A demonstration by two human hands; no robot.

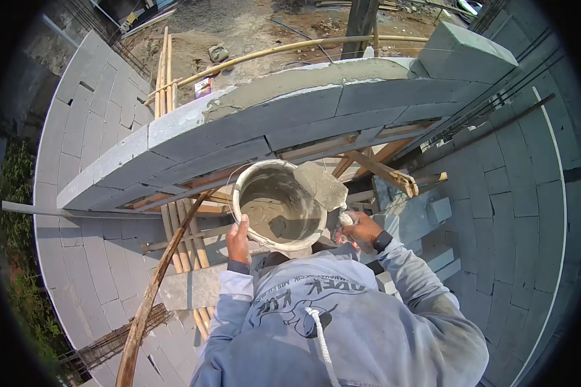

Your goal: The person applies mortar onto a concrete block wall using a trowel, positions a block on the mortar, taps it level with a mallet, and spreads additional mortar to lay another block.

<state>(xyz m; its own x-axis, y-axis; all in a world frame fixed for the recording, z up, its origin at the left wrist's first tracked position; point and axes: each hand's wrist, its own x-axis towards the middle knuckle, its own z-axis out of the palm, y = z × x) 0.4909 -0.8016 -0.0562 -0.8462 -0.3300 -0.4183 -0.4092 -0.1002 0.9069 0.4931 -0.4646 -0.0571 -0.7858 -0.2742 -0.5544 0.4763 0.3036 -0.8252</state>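
Note:
My left hand [237, 240] grips the rim of a bucket [237, 193] at its lower left side. Wet grey mortar [268, 216] lies in the bottom of the bucket. In my right hand [361, 230] is the handle of a trowel [321, 186], its blade coated with mortar and lying over the bucket's right rim. Just beyond the bucket runs a wall of light grey blocks [206, 151]. A layer of mortar [284, 85] covers part of the wall's top, and one block [466, 55] stands on it at the right end.
Block walls rise at left [84, 122] and right [497, 193]. A slanting wooden pole [155, 290] stands left of me, near bamboo poles [186, 235] and a plank [190, 289]. Timber props [384, 173] sit behind the trowel. A bamboo rail [258, 58] crosses beyond the wall, above ground far below.

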